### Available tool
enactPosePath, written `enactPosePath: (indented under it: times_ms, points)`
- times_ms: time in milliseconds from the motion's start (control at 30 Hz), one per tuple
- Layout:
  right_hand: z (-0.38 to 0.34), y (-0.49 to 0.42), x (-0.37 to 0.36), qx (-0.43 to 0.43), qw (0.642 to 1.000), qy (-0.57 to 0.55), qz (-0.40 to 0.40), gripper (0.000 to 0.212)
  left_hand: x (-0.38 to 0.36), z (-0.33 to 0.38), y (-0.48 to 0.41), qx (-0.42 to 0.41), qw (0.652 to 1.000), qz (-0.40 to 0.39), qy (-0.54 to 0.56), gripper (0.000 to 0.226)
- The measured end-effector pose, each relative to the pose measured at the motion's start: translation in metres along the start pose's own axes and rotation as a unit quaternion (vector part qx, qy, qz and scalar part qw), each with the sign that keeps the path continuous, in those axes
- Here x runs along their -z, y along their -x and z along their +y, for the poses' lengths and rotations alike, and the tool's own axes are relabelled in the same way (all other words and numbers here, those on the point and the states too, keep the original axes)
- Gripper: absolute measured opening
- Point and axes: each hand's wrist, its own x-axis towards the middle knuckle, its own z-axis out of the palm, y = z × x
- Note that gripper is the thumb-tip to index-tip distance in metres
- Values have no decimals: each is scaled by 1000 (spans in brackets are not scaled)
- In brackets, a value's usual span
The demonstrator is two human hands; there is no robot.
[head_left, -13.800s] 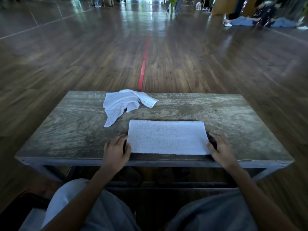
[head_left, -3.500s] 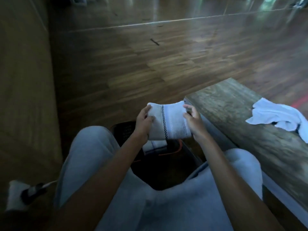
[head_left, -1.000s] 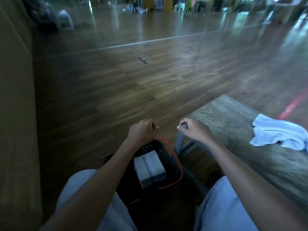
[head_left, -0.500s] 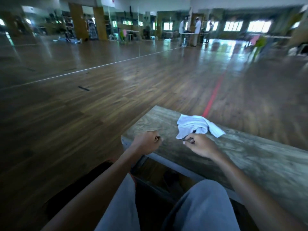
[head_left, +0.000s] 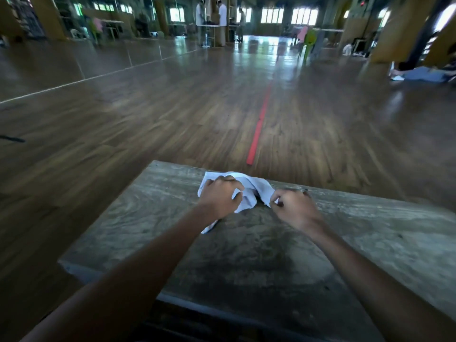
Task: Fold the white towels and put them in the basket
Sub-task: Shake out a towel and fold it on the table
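Observation:
A crumpled white towel [head_left: 256, 190] lies near the far edge of the worn wooden table [head_left: 271, 248]. My left hand [head_left: 219, 197] lies on the towel's left part with its fingers curled into the cloth. My right hand [head_left: 293, 208] pinches the towel's right corner between thumb and fingers. A strip of the towel pokes out under my left wrist. The basket is out of view.
The table's left end lies at about a third of the frame width; its near edge runs along the bottom. Beyond it stretches a wooden floor with a red line [head_left: 259, 129]. People stand at a far table [head_left: 217, 25], and one sits at the right [head_left: 424, 72].
My head has turned from the basket beside my legs back to the table. Both hands have moved forward from the table's near edge onto the crumpled towel and closed on it.

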Motion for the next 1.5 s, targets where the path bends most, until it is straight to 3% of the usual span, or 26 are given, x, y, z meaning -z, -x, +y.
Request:
enactPosePath:
  times_ms: [100,200,267,367,433,567,700,867,967,1067,1167,1233,1400,1500]
  points:
    - [10,-33,-26,10,999,36,37,29,-25,-9,-38,-27,998,-15,-56,39]
    - [15,-53,-51,-1,997,79,-3,46,-44,-13,-60,-35,997,-38,-57,50]
    - [16,-58,-58,-9,997,65,-31,37,-53,-15,-67,-33,996,-53,-64,44]
    - [19,-54,-57,-4,1000,-14,-8,16,-54,-14,-64,-44,997,-16,-64,21]
    - [22,-46,-49,0,997,-72,-16,17,-45,-12,-54,-65,996,8,-64,14]
    - [14,-20,-4,36,991,-127,-31,23,-9,2,-25,-106,994,-9,-22,13]
    - [-3,14,59,94,991,-90,-25,10,45,24,5,-90,995,-3,33,15]
    - [-27,59,149,133,991,-34,-3,49,118,66,29,-72,995,34,63,12]
    - [-32,80,188,155,986,-62,5,39,156,89,38,-55,994,18,92,5]
    - [-34,92,213,160,980,-115,29,21,179,100,46,-38,988,10,150,13]
    - [-36,99,230,158,977,-134,59,10,197,110,57,-36,969,-12,246,6]
    - [-36,104,241,157,977,-120,75,5,208,115,63,-38,954,-45,293,14]
    - [-36,118,256,167,980,-80,71,18,220,120,66,-37,945,-105,308,15]
    - [-37,127,265,152,986,-67,-6,22,227,125,68,-50,932,-104,344,15]
